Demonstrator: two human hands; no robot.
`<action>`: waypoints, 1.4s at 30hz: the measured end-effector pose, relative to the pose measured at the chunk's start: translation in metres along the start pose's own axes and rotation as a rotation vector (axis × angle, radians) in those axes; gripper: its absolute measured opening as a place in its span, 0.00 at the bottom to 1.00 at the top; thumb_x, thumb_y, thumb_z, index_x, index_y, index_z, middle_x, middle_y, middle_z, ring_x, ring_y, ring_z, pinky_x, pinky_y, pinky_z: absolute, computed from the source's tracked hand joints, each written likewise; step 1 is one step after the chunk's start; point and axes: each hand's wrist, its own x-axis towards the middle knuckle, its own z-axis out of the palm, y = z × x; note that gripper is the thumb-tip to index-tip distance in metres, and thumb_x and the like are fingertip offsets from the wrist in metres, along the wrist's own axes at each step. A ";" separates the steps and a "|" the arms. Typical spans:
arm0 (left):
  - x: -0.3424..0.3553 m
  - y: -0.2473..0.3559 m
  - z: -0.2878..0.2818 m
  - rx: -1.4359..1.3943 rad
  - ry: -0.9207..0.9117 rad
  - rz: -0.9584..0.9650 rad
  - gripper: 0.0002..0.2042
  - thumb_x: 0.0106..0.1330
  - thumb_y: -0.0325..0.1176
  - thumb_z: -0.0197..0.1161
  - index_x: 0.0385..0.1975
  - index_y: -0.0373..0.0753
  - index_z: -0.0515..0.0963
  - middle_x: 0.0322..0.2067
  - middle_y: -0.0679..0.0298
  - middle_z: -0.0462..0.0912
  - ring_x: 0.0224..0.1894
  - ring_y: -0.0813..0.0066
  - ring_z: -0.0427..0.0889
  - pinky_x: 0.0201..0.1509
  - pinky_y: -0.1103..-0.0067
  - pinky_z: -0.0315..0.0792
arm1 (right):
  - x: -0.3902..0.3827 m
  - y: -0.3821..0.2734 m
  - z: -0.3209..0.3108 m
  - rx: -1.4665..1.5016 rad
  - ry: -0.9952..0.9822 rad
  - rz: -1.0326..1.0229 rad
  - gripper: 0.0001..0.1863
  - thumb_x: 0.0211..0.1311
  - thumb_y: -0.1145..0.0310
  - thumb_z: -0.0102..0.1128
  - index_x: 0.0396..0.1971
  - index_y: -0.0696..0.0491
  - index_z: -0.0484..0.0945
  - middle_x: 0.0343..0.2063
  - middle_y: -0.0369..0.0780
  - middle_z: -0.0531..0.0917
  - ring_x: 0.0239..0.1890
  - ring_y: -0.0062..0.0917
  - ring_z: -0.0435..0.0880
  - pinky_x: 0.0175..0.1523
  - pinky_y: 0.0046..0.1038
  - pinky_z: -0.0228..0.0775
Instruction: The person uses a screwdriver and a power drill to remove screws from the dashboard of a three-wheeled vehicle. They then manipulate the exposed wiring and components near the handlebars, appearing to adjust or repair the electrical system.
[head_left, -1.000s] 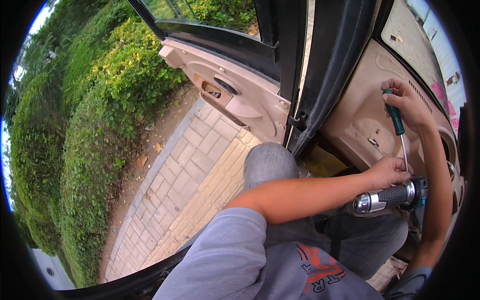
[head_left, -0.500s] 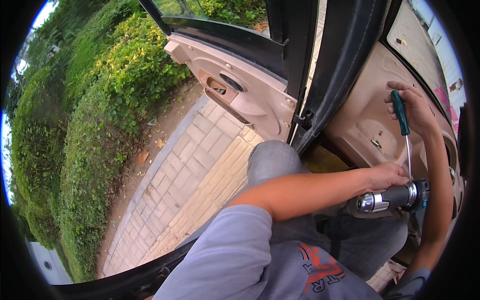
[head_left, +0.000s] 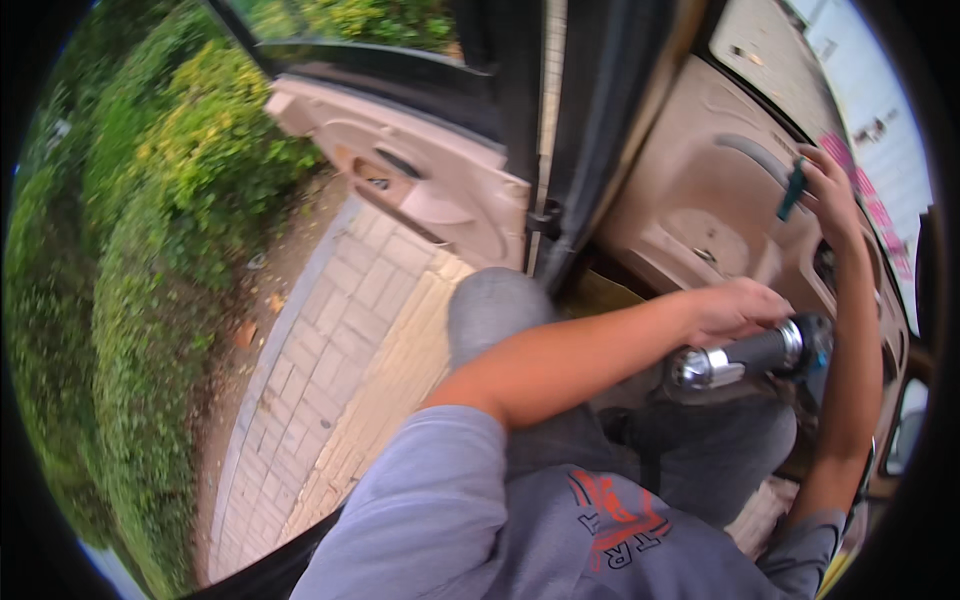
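Note:
In my right hand [head_left: 828,190], at the upper right, is a screwdriver [head_left: 792,192] with a dark green handle, fingers closed round it. The handle slants down to the left, and its shaft cannot be made out in the blur. Lower down, my left hand [head_left: 742,310] is closed beside the inner end of a handlebar grip [head_left: 745,358]; anything between its fingers is hidden. The grip is black and textured, with silver bands and a silver end cap. A dark control housing [head_left: 812,345] adjoins it, partly behind my right forearm.
A beige dashboard [head_left: 690,190] with moulded hollows lies ahead, under a windscreen. On the left an open beige door [head_left: 440,195] swings out over a paved path [head_left: 350,310] and a green hedge [head_left: 150,330]. My legs in grey trousers [head_left: 715,445] are below the handlebar.
The whole view has shifted, so things appear further left and higher. The screwdriver handle has tilted, its lower end now pointing left. My left hand stays beside the grip.

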 end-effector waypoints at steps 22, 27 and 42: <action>-0.021 0.012 0.051 0.315 0.396 -0.046 0.23 0.77 0.49 0.48 0.51 0.32 0.77 0.32 0.58 0.86 0.27 0.74 0.84 0.27 0.81 0.77 | -0.287 -0.009 0.086 -0.121 0.582 -0.458 0.37 0.51 0.57 0.79 0.57 0.59 0.71 0.45 0.43 0.77 0.43 0.26 0.79 0.45 0.28 0.74; -0.028 0.014 0.056 0.277 0.185 0.058 0.19 0.77 0.44 0.51 0.56 0.36 0.74 0.46 0.59 0.81 0.43 0.73 0.82 0.47 0.77 0.80 | -0.277 -0.006 0.103 -0.211 0.609 -0.425 0.40 0.46 0.60 0.80 0.59 0.58 0.71 0.46 0.46 0.77 0.48 0.37 0.79 0.52 0.34 0.74; -0.029 0.003 0.037 0.105 0.199 0.052 0.19 0.73 0.36 0.55 0.60 0.36 0.72 0.53 0.53 0.80 0.50 0.66 0.81 0.58 0.67 0.77 | -0.287 0.056 0.067 0.819 0.124 -0.246 0.41 0.53 0.76 0.76 0.66 0.60 0.64 0.57 0.38 0.76 0.59 0.23 0.76 0.68 0.31 0.65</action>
